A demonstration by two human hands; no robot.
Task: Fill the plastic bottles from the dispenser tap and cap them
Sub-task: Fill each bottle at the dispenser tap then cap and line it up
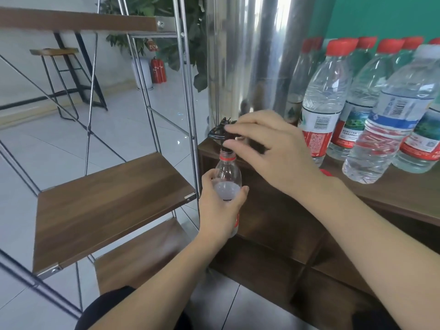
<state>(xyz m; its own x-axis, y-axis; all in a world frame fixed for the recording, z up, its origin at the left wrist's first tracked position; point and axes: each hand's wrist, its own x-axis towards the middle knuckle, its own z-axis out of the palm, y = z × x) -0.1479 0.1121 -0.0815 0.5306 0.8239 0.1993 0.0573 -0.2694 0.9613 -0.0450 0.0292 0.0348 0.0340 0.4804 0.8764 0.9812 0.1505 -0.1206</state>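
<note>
Bottles for filling stand capped in a crowd on the brown wooden worktop, right of the tall steel dispenser that rises against a green wall. Pale floor tiles spread to the left, where a metal-framed shelf unit with wooden boards stands just beside the worktop's left edge; a stool, a red extinguisher and a leafy plant sit farther back. Open floor lies beyond the shelves. At the worktop's front corner the black tap juts out over the edge. The right hand reaches onto it, fingers curled around its lever. Directly beneath, the left hand grips an uncapped bottle, fingers wrapped round its body, mouth up under the spout, partly filled.
</note>
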